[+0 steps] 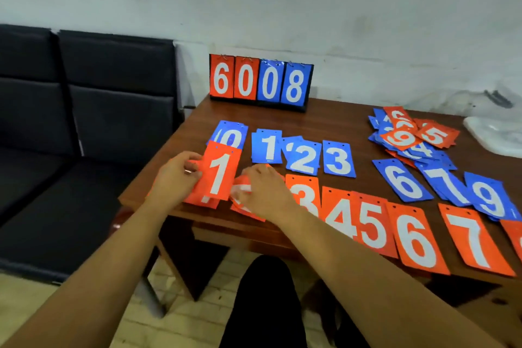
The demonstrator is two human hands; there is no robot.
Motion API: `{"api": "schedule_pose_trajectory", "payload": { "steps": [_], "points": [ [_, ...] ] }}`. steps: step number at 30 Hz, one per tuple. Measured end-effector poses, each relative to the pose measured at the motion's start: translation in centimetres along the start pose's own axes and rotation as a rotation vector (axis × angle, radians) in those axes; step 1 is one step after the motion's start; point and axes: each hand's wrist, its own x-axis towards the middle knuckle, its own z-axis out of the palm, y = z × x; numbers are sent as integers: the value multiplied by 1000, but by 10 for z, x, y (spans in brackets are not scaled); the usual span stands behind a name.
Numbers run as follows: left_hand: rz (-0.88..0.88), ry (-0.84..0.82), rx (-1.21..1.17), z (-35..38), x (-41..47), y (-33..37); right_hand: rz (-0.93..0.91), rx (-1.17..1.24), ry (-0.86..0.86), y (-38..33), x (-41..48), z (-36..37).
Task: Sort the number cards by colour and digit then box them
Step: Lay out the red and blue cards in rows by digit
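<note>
The orange 1 card [219, 175] is pinched at its left edge by the left hand [175, 175], above an orange pile. Just right of it, the right hand [262, 192] lies on more orange cards [244, 207] (grip too blurred to tell). It would be best to square the card onto its matching pile, clear of the blue 0 pile [230, 135] beyond the fingertips.

A dark brown wooden table [336, 124] stands before me, with a pale, scuffed grey-white wall [282, 3] behind it. To my left, just beside the table, sits a black cushioned sofa [84, 110]. Below is a floor [169, 316] of pale, brick-patterned tiles.
</note>
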Motion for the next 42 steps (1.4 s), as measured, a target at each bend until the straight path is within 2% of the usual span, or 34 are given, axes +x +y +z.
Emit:
{"api": "schedule_pose_trajectory", "payload": {
  "steps": [4, 10, 15, 18, 20, 22, 26, 32, 36, 42],
  "points": [
    [-33, 27, 49, 3, 2, -18, -159, -196, -134, 1, -4, 28],
    [60, 53, 237, 14, -2, -25, -297, -134, -145, 29, -14, 22],
    [132, 84, 519, 27, -8, -24, -308, -74, -128, 42, -22, 23],
    [259, 47, 418, 32, -9, -22, -263, -29, -105, 46, -26, 25],
    [329, -53, 371, 37, -11, -20, -237, -9, -65, 48, -29, 25],
    [339, -119, 404, 42, -12, -20, -233, -25, -40, 51, -31, 24],
    [311, -109, 445, 49, -17, -19, -235, -57, -63, 50, -37, 20],
    [284, 34, 267, 59, -6, 21, -77, 81, 54, 70, -27, -26],
    [383, -38, 125, 86, 11, 73, 117, 85, 143, 120, -16, -67],
    [431, -203, 12, 162, 44, 166, 368, 31, 307, 218, -17, -114]
  ]
}}
